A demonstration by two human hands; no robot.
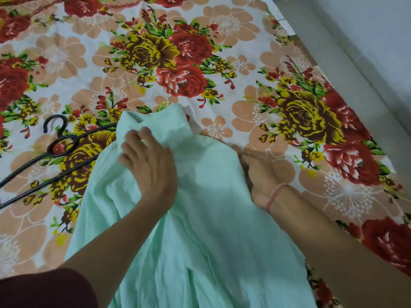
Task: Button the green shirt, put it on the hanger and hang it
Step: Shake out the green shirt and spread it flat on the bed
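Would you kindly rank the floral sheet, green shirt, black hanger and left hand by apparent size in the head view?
1. floral sheet
2. green shirt
3. black hanger and left hand: unsure; the hanger is thin and partly hidden by the shirt.

no text, no labels — nothing readable

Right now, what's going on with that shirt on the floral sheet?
A person has the green shirt spread on the floral sheet and is working on it with both hands. The left hand rests on the fabric near the shirt's top end. The right hand, blurred, is at its right edge. The black hanger lies to the left, with one arm running under the shirt, which is not on it yet. No buttons show.
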